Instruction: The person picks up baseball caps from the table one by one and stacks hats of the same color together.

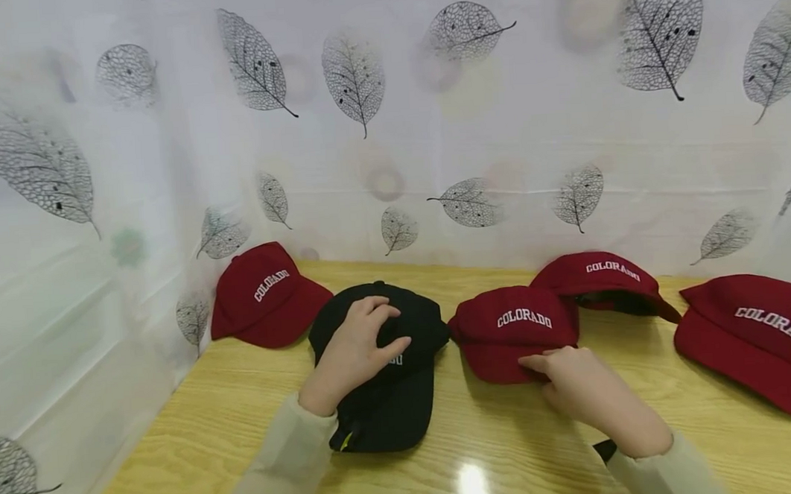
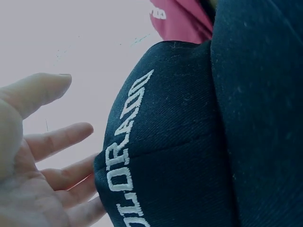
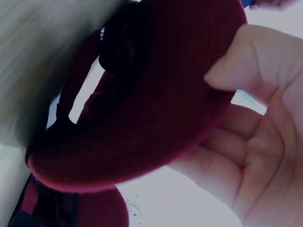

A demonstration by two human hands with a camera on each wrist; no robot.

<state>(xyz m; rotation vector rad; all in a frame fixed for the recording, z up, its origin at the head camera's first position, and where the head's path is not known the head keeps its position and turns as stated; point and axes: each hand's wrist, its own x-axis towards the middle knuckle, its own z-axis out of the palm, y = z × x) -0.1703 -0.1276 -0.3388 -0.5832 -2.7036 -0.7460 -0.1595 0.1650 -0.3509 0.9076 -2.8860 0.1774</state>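
My left hand (image 1: 354, 346) is over the crown of a black baseball cap (image 1: 404, 414), fingers loosely bent and thumb spread. In the left wrist view the same hand (image 2: 33, 179) stands beside the cap's front (image 2: 180, 127) with white lettering; its lower fingertips meet or pass behind the cap's edge, I cannot tell which. The right hand (image 1: 587, 386) grips the brim of a red "COLORADO" cap (image 1: 483, 317). In the right wrist view, thumb and fingers of this hand (image 3: 279, 99) pinch the brim (image 3: 161, 127) from both faces; the cap's underside shows.
A red cap (image 1: 260, 291) sits at the left by the leaf-print curtain (image 1: 391, 165). Another red cap (image 1: 585, 274) lies behind the gripped one, and one more (image 1: 769, 332) is at the far right. All are on the wooden table (image 1: 230, 427).
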